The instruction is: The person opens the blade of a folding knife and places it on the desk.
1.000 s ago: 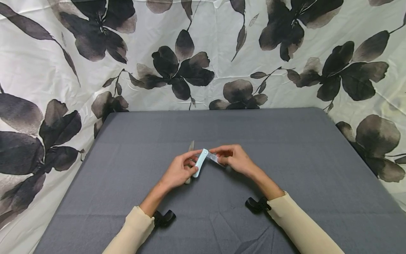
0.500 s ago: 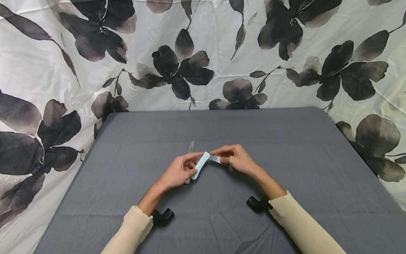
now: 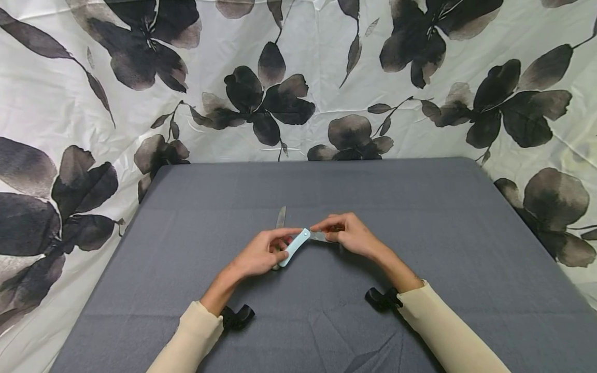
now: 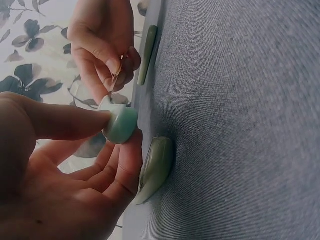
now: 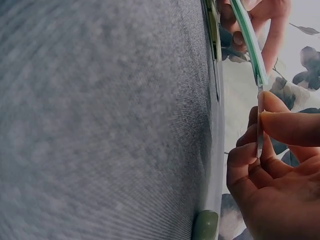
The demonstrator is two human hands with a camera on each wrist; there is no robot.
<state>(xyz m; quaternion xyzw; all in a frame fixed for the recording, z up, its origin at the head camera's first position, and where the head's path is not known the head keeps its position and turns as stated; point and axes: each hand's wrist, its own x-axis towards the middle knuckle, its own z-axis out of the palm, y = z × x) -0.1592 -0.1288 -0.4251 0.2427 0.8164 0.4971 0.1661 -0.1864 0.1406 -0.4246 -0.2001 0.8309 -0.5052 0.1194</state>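
Note:
My left hand (image 3: 261, 252) holds the pale blue handle of a folding knife (image 3: 295, 247) between thumb and fingers, just above the table. The right hand (image 3: 350, 234) pinches its metal blade (image 3: 319, 237), which stands out from the handle at a wide angle. In the right wrist view the blade (image 5: 260, 125) sits between thumb and fingers, and the folding knife's slotted green side (image 5: 247, 35) shows. Beneath the left hand lies a second knife (image 3: 281, 217), its green handle (image 4: 157, 167) partly hidden from the head view.
Another green handle (image 4: 147, 55) lies on the table under the right hand, mostly hidden in the head view; its end (image 5: 205, 226) shows in the right wrist view. A grey cloth (image 3: 298, 186) covers the table, and a floral curtain (image 3: 326, 67) hangs behind.
The angle between the folding knife's handle and blade has widened. Its hinge has moved slightly right and toward me, while both hands keep hold.

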